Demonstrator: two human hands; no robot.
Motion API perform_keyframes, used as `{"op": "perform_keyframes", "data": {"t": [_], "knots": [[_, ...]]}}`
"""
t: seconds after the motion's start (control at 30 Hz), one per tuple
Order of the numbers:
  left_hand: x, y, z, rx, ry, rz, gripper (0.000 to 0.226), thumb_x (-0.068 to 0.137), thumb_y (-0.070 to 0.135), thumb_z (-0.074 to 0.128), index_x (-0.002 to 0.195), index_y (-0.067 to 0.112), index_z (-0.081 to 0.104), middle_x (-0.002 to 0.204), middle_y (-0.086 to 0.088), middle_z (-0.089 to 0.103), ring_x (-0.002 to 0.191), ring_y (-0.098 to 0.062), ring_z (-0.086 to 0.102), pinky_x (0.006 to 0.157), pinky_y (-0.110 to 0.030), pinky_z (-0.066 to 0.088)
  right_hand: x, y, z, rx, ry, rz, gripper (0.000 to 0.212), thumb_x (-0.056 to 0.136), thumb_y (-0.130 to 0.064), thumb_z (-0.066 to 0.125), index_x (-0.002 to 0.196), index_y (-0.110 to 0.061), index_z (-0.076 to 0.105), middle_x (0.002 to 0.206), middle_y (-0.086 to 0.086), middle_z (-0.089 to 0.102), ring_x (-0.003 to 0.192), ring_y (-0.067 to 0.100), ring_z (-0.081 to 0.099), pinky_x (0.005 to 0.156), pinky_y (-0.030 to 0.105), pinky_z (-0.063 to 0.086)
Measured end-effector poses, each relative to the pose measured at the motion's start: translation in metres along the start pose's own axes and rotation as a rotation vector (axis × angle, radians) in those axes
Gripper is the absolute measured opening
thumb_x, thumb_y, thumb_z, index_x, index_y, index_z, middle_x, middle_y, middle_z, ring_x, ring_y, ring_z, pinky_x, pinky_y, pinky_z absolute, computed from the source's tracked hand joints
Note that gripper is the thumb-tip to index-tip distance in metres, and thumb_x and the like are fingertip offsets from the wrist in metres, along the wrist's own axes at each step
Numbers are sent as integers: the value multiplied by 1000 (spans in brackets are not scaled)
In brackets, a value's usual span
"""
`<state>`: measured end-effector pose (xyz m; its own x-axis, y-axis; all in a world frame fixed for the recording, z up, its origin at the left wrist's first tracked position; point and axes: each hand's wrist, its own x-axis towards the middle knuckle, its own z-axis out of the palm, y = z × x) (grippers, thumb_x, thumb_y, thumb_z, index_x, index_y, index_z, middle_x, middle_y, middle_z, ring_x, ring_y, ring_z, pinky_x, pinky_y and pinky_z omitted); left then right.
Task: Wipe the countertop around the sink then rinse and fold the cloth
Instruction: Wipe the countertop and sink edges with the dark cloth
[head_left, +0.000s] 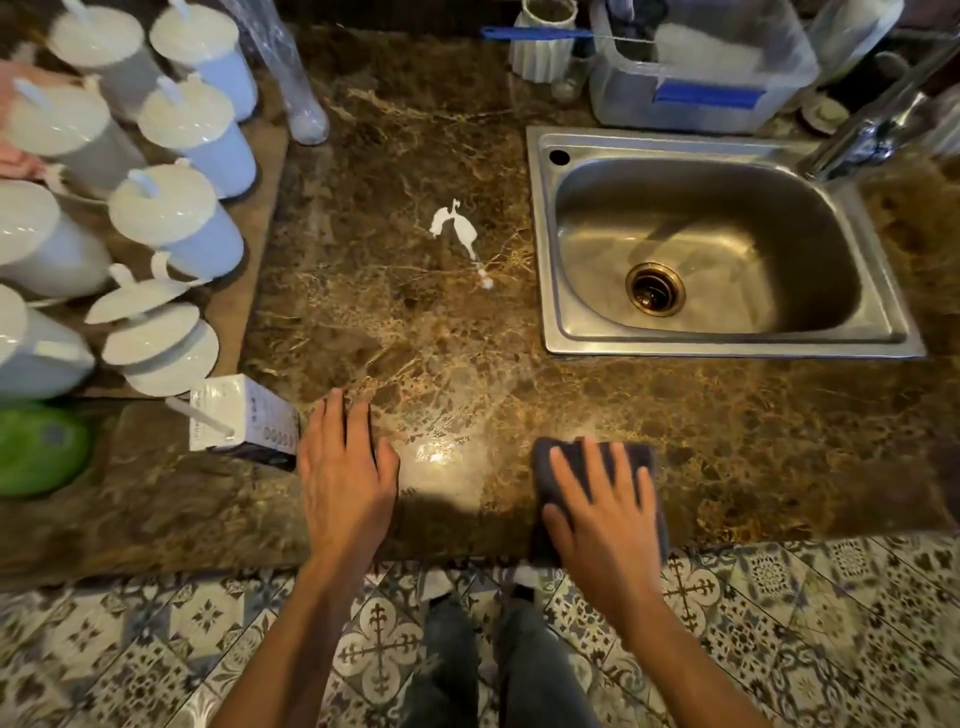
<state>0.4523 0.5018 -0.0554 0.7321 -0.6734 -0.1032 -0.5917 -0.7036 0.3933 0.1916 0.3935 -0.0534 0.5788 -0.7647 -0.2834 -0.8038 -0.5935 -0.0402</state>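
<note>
At the near edge of the brown marble countertop (447, 353), the right hand (608, 514) lies flat on a dark grey cloth (597, 467), fingers straight and spread, pressing it down; the cloth's near part hangs just over the counter edge. The left hand (345, 467) rests palm-down on the bare stone well apart from it, fingers straight and close together, holding nothing, its outer side just beside a small white carton (244, 421) lying tipped with a straw sticking out. A green object (39, 449) sits further left. Farther in, a white spill (457, 231) marks the counter to the left of the stainless steel sink (727, 343), which has a brass-coloured drain (655, 287). White lidded pitchers (176, 218) crowd the left side. Behind the sink stand a clear plastic container (701, 98), a blue-handled brush (535, 34) and the faucet (878, 124).
</note>
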Motion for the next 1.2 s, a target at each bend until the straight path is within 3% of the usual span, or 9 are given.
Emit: {"op": "perform_keyframes", "data": {"t": [0.17, 0.37, 0.47, 0.53, 0.73, 0.83, 0.9, 1.07, 1.2], "knots": [[-3, -8, -6, 49, -7, -88, 53, 104, 34, 45, 153, 19, 33, 167, -10, 20, 155, -27, 12, 124, -44, 4, 71, -9, -16, 19, 98, 301, 65, 99, -53, 21, 159, -30, 25, 166, 13, 24, 151, 42, 18, 117, 65, 21], [-2, -15, -13, 102, 64, -103, 48, 102, 31, 48, 146, 16, 39, 161, -18, 30, 150, -35, 25, 121, -52, 24, 94, -90, -14, 46, 123, -32, 62, 101, -52, 24, 158, -29, 26, 167, 13, 20, 152, 43, 14, 119, 64, 15], [1, -19, -15, 148, 104, -136, 47, 100, 28, 51, 143, 11, 44, 156, -24, 35, 145, -41, 31, 117, -56, 29, 59, -98, -5, 48, 102, -272, 57, 103, -51, 35, 156, -30, 33, 165, 12, 26, 152, 41, 21, 118, 64, 22], [4, -26, -17, 168, 103, -161, 48, 101, 28, 50, 144, 9, 44, 156, -24, 35, 145, -42, 31, 118, -56, 26, 39, -85, -3, 4, 15, -332, 61, 100, -56, 35, 157, -35, 25, 167, 9, 22, 153, 38, 17, 119, 62, 21], [12, -63, -33, 180, 120, -177, 47, 100, 25, 52, 142, 7, 45, 153, -26, 38, 143, -44, 32, 118, -56, 27, 59, -31, -16, 29, 28, 57, 62, 101, -56, 22, 159, -36, 14, 169, 6, 10, 155, 36, 6, 122, 60, 12], [15, -83, -40, 218, 112, -114, 48, 98, 24, 54, 141, 5, 46, 152, -25, 40, 142, -45, 33, 119, -55, 25, 95, -51, -19, 55, 127, 276, 65, 99, -54, 22, 159, -30, 22, 167, 11, 20, 152, 41, 14, 119, 65, 16], [16, -93, -44, 234, 85, -76, 49, 99, 26, 52, 143, 7, 45, 153, -23, 40, 143, -43, 32, 120, -54, 23, 109, -85, -18, 67, 141, 299, 66, 99, -54, 21, 159, -28, 21, 167, 12, 18, 152, 43, 13, 119, 66, 15], [19, -109, -53, 208, 51, -8, 50, 100, 30, 50, 146, 13, 41, 156, -17, 36, 146, -37, 28, 122, -50, 18, 73, -185, -4, 57, 149, -6, 61, 103, -52, 27, 159, -27, 26, 167, 11, 21, 152, 43, 15, 119, 65, 15], [18, -117, -52, 166, 86, 20, 48, 97, 23, 54, 143, 11, 45, 153, -20, 40, 143, -38, 33, 119, -53, 23, 18, -189, 8, 21, 13, -189, 62, 101, -58, 31, 157, -36, 21, 168, 6, 16, 153, 38, 14, 120, 61, 20]]}}
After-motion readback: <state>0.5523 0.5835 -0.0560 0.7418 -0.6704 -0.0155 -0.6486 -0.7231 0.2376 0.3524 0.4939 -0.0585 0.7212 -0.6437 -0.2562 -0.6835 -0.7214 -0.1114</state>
